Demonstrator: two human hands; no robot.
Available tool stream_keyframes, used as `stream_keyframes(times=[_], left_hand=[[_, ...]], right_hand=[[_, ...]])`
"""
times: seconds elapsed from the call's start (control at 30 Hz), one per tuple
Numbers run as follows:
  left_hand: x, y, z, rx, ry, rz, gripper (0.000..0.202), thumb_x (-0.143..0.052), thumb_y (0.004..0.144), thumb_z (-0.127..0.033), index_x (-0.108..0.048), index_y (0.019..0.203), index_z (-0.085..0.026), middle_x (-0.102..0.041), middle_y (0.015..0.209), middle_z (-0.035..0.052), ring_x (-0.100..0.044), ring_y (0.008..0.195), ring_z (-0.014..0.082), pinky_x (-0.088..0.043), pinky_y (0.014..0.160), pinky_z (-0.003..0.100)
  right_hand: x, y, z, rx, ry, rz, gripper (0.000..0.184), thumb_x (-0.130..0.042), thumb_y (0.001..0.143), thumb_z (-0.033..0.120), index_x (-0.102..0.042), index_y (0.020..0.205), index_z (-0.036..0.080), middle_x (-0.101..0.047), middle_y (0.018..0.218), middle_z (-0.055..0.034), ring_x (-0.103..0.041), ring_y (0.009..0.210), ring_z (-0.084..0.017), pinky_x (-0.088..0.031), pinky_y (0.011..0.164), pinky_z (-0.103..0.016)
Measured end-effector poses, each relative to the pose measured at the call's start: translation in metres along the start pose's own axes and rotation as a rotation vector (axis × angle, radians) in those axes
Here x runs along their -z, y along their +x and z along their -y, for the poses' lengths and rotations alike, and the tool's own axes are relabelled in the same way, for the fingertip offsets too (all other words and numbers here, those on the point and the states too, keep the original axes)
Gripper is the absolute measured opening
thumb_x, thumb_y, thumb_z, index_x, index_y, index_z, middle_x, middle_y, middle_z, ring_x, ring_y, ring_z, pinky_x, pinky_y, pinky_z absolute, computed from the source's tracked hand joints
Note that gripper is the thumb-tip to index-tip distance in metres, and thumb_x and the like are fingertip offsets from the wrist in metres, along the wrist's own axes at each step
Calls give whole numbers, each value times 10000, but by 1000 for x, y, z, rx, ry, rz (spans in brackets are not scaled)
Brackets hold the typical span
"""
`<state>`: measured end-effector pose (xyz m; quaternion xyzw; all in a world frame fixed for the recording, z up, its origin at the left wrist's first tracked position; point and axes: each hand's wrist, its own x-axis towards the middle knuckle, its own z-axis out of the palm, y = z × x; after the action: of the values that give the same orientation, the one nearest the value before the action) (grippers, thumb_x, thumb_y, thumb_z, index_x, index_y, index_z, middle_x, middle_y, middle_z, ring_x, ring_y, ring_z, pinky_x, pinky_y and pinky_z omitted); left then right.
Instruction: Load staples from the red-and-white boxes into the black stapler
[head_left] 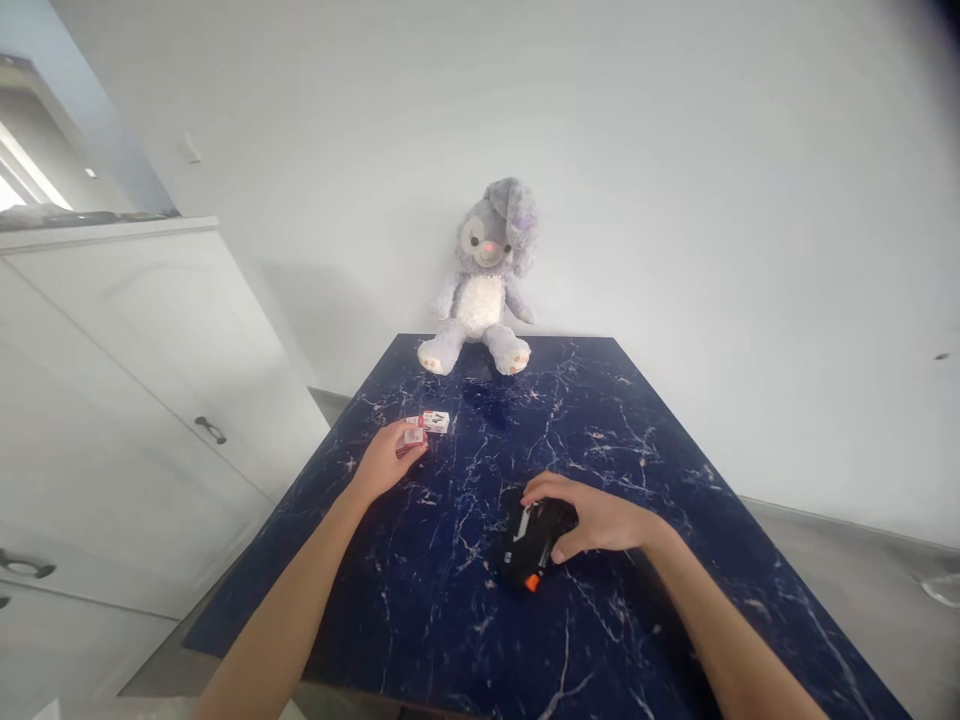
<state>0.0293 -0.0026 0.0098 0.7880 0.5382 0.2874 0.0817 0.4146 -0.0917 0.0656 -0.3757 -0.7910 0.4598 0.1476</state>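
Left hand (381, 464) gripping box (414, 437) (small); right hand (598, 517), black object (527, 548).

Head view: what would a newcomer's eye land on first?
Probably the lilac-grey plush, seated at the far edge of the dark blue marbled table, before a pale wall. Nearer, right of centre, the right hand touches a black object with an orange tip. Farther left, the left hand holds a small red-and-white box.

Wall (675, 150) (pale), white cabinet (150, 330), floor (862, 575) — grey
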Motion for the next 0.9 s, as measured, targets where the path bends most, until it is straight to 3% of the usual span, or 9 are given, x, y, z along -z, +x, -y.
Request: stream_keyframes(times=[0.13, 0.23, 0.4, 0.5, 0.73, 0.9], left_hand=[[0, 0, -1, 50, 6, -11, 402, -621, 883, -476, -597, 1204, -235, -643, 1300, 101, -601, 1175, 285, -456, 1048, 442], [0, 0, -1, 48, 16, -10, 416, -608, 887, -498, -599, 1211, -238, -652, 1292, 95, -608, 1171, 284, -459, 1044, 431], [0, -1, 0, 26, 24, -57, 420, -613, 880, -513, -615, 1199, -241, -666, 1273, 88, -617, 1166, 283, -459, 1036, 409], [0, -2, 1, 24, 26, -123, 401, -620, 877, -484, -621, 1203, -251, -673, 1269, 74, -620, 1159, 282, -464, 1024, 406], [-4, -8, -12, -49, 92, -283, 382, -638, 864, -469, -640, 1172, -244, -621, 1351, 79, -551, 1255, 289, -402, 1106, 421], [-16, -12, -29, -215, 110, -255, 372, -652, 865, -442, -640, 1176, -238, -594, 1385, 85, -543, 1261, 290, -410, 1101, 443]], right_hand=[[-31, 20, 2, -31, -127, -298, 377, -710, 799, 570, -697, 1004, 254, -637, 1051, -57, -607, 917, -232, -487, 814, -361], [-44, 32, -1, -114, -248, -483, 409, -588, 878, 620, -647, 842, 217, -624, 839, -52, -574, 794, -223, -447, 725, -349], [-35, 24, -19, 13, -125, -355, 277, -746, 780, 434, -630, 928, 231, -658, 936, -11, -593, 828, -193, -441, 722, -297], [-32, 21, -30, 32, -69, -398, 170, -701, 803, 350, -604, 838, 216, -637, 851, 11, -574, 768, -163, -431, 713, -279], [-38, 26, -36, 24, -160, -455, 315, -742, 765, 423, -512, 718, 213, -527, 698, 58, -455, 624, -117, -311, 586, -244], [-38, 29, -40, 28, -206, -463, 324, -760, 746, 430, -522, 735, 212, -561, 710, 55, -480, 618, -112, -326, 582, -239]])
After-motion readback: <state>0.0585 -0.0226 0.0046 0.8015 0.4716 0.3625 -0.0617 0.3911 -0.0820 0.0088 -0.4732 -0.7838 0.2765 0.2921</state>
